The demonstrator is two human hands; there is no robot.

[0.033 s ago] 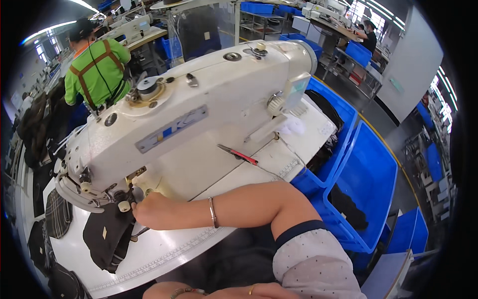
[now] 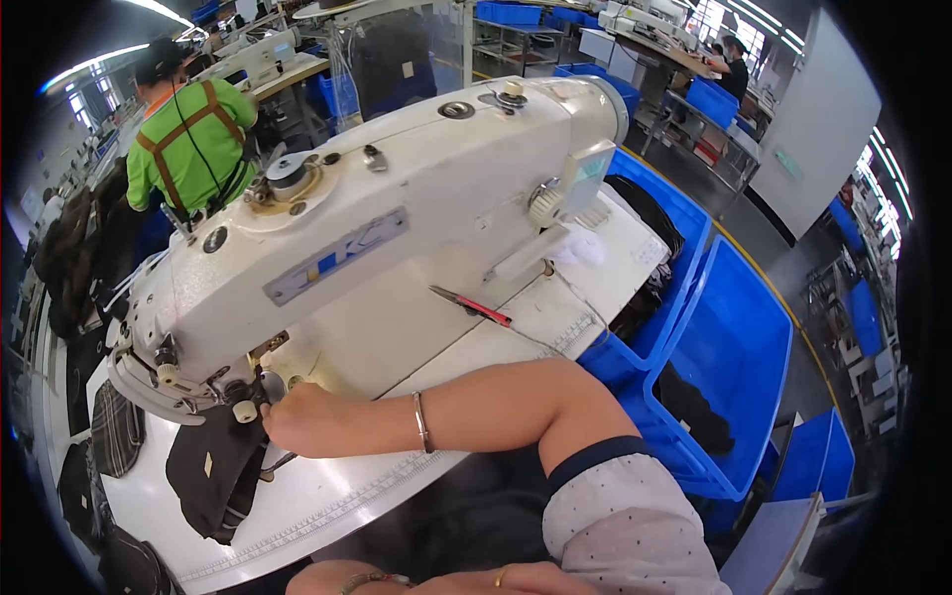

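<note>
My right hand (image 2: 300,420) reaches in from the right, a metal bangle on its wrist. Its fingers are curled closed beside the needle area of a white sewing machine (image 2: 347,223). What they grip is hidden behind the hand. A dark cloth piece (image 2: 210,474) with a small pale mark lies under the machine's head, right against my fingers. At the lower edge my left hand (image 2: 535,577), with a ring and a bracelet, lies across in front of me. Most of its fingers are cut off by the picture's edge.
Red-handled thread snips (image 2: 472,306) lie on the white machine table (image 2: 327,511). Blue bins (image 2: 739,372) with dark cloth stand at the right. More dark pieces, one striped (image 2: 116,426), hang at the left edge. A person in green (image 2: 193,144) sits beyond the machine.
</note>
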